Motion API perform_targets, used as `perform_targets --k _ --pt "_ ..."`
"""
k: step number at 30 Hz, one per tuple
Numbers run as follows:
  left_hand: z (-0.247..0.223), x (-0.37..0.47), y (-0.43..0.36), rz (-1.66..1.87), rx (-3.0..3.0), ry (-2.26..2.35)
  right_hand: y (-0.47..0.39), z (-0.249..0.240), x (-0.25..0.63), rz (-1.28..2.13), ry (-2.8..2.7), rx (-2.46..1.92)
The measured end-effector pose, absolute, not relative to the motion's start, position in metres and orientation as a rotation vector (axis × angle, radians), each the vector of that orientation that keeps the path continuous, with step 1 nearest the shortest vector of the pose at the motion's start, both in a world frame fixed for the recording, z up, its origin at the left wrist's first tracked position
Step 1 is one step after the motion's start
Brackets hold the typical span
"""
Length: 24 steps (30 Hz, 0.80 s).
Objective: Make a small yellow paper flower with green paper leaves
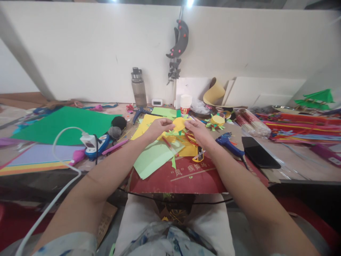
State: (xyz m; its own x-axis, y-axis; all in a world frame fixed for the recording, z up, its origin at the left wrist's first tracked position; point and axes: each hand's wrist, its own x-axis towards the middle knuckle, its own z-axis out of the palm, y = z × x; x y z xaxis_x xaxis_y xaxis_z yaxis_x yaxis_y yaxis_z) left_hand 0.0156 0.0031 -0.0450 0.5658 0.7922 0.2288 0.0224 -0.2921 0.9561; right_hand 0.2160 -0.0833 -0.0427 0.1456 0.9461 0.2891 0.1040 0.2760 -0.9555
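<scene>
A: What do the hands have?

B: Both pinch a yellow disc [179,124], held above the middle of the worktop [293,167]. The left hand [157,128] is curled, fingertips closed on the disc's left edge; the right hand [197,132] grips its right edge the same way.

A: And under them?

B: Yellow and green paper [153,158] on a red board [186,177]. A blue glue gun [229,144] lies just right of the right hand, with a phone [259,154] beyond it. A bottle [138,87] stands at the back edge.
</scene>
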Motion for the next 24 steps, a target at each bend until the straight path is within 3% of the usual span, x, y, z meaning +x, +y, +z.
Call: perform_targets --k 24 --pt "-0.038 0.018 -0.005 0.774 1.456 0.555 -0.086 -0.039 0.214 1.036 -1.104 -1.042"
